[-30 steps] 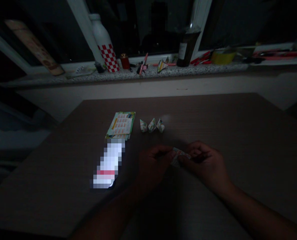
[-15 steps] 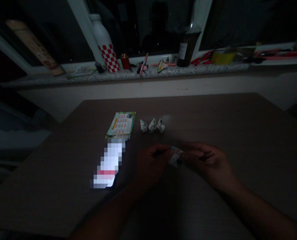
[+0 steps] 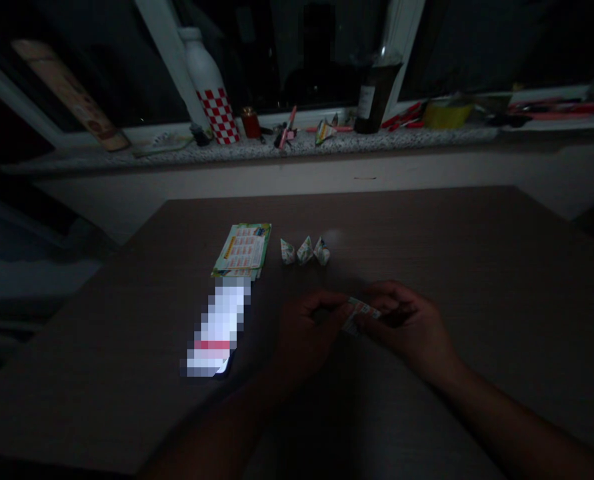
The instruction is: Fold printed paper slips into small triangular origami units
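Note:
Between my hands is a small folded piece of printed paper (image 3: 361, 311), held above the table. My left hand (image 3: 309, 330) pinches its left side between thumb and fingers. On the right side, my right hand (image 3: 409, 327) is closed on the same paper, thumb pressed on its face. Beyond my hands stand three small folded paper pieces (image 3: 305, 251) with pointed tops, side by side in a row. A stack of printed paper sheets (image 3: 244, 248) lies to their left. The room is dim, so fine fold lines are hard to make out.
A phone (image 3: 219, 327) with a bright, blurred-out screen lies left of my left hand on the wooden table (image 3: 427, 233). Along the granite windowsill (image 3: 257, 152) stand a red-and-white checked bottle (image 3: 211, 93), a small amber jar (image 3: 250, 123), a dark bag (image 3: 374, 97) and a yellow roll (image 3: 447, 115).
My right hand shifted slightly out along the paper, showing more of its face, then came back with its thumb over the paper. The left hand shifted slightly too; the rest stayed put.

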Demonstrator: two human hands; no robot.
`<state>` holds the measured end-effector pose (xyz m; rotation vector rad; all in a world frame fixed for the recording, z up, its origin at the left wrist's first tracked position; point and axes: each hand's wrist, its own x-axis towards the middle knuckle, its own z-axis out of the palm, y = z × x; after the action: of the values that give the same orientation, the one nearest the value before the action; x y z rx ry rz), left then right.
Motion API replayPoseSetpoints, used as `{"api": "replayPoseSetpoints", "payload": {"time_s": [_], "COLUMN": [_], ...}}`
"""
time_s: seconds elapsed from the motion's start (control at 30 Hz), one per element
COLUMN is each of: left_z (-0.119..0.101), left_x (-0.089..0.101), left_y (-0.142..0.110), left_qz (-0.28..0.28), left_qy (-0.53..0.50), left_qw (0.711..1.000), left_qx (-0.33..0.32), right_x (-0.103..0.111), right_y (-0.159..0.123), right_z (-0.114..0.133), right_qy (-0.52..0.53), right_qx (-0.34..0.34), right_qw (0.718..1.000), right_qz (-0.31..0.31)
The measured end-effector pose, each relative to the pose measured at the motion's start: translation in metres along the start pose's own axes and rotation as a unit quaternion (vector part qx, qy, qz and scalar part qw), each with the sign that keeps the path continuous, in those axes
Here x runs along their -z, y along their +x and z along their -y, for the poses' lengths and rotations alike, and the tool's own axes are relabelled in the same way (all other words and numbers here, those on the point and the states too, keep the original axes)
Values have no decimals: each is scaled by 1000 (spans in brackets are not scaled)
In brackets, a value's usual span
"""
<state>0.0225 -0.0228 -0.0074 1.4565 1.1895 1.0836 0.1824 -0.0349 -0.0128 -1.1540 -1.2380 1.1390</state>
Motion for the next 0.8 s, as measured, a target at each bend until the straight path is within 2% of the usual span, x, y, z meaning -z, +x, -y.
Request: {"api": "replayPoseSetpoints", "payload": {"time_s": [0.2,0.4,0.8], "left_z": [1,1,0], "left_x": [-2,-5,-1], "left_y": [-1,0,3], "left_qz": [10,41,27], "left_qy": [-37,-64,-75], "left_qw": [999,997,996], "left_qx": [10,6,36], "right_x": [-1,-2,-2], "right_y": [0,1,-2], "right_z": [2,5,3], "right_qy": [-25,6,1], "right_qx": [16,26,27], "right_qw": [999,999,999], "right_qz": [-21,-38,-46]}}
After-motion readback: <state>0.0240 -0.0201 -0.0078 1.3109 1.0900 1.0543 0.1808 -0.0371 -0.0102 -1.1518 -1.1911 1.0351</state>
